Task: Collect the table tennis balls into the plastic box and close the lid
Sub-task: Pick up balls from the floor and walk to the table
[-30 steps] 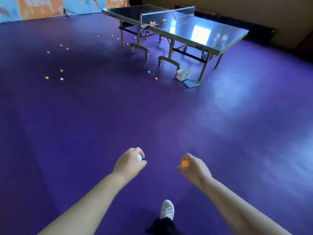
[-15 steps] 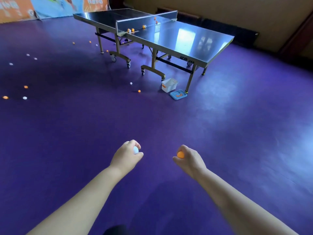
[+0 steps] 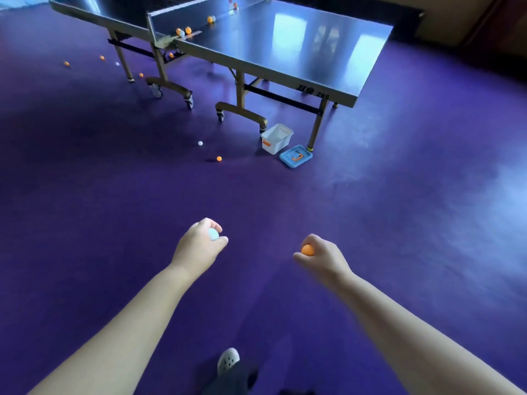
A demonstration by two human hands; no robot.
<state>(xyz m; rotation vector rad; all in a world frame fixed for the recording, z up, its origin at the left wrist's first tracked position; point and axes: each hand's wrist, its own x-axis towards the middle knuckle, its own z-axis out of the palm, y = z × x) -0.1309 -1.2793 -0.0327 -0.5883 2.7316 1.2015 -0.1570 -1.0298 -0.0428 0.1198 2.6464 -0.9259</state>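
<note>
My left hand (image 3: 199,246) grips a white ball (image 3: 213,234) and my right hand (image 3: 319,256) grips an orange ball (image 3: 308,249), both held out low over the purple floor. Ahead, the white plastic box (image 3: 276,138) stands open on the floor by a leg of the table tennis table (image 3: 285,47). Its blue lid (image 3: 296,156) lies flat beside it. A white ball (image 3: 200,143) and an orange ball (image 3: 219,158) lie on the floor left of the box. Several more balls sit on the table by the net and on the floor at far left.
The table's wheeled legs (image 3: 171,86) and frame stand between the box and the far balls. My white shoe (image 3: 228,360) shows at the bottom edge. A dark wall runs along the back right.
The table, box and lid have grown larger and nearer in view as I walked toward them. Both hands keep holding their balls.
</note>
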